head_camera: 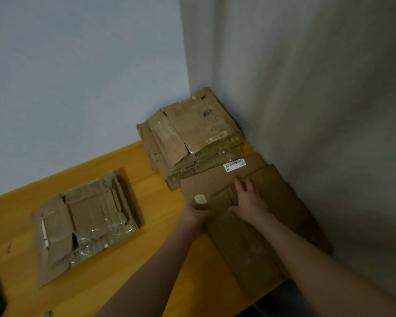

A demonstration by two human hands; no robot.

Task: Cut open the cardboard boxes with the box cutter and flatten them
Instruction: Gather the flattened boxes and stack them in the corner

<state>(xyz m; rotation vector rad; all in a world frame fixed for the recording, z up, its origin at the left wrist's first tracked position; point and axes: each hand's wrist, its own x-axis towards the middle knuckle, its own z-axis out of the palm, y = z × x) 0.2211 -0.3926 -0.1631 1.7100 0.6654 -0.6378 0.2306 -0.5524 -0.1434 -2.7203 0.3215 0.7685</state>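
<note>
Brown flattened cardboard box [238, 243] was pressed by the open-fingered right grip [249, 200]; the left grip [196, 212] could not be read. Creases were judged to need firm pressure.

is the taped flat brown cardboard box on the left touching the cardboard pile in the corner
No, bare orange wooden table lies between the taped flat brown cardboard box and the corner pile of flattened cardboard.

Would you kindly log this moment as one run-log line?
left hand: at box edge, grip unclear | right hand: presses box | pile: in corner
</note>
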